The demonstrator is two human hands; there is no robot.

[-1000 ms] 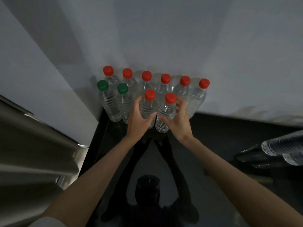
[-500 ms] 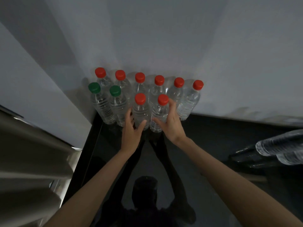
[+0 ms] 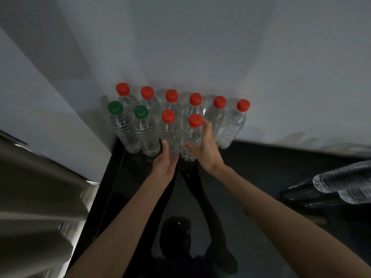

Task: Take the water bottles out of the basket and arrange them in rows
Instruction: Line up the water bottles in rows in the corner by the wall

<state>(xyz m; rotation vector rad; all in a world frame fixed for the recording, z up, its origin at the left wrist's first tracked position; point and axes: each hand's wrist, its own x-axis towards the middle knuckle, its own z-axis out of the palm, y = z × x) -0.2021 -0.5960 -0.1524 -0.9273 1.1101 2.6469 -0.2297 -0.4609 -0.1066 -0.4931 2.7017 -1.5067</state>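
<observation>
Clear water bottles stand upright on a glossy black table (image 3: pixel 251 177) against the white wall. The back row (image 3: pixel 214 115) has several red-capped bottles. The front row holds two green-capped bottles (image 3: pixel 124 129) (image 3: pixel 146 135) and two red-capped ones (image 3: pixel 170 133) (image 3: pixel 191 135). My left hand (image 3: pixel 165 164) is just below the base of the third front bottle, fingers loose and apart. My right hand (image 3: pixel 206 149) is spread beside the fourth front bottle, thumb across its lower front, not clasping it. More bottles (image 3: pixel 345 181) lie on their sides at the right edge.
A white wall rises right behind the rows, and another wall closes the left corner. A grey stepped surface (image 3: pixel 40 187) lies left of the table edge. Dark plastic (image 3: pixel 297 195) sits under the lying bottles. The table top reflects my arms and head.
Both hands have let go of the two red-capped front bottles and drawn back slightly toward me. The bottles stay standing in the front row.
</observation>
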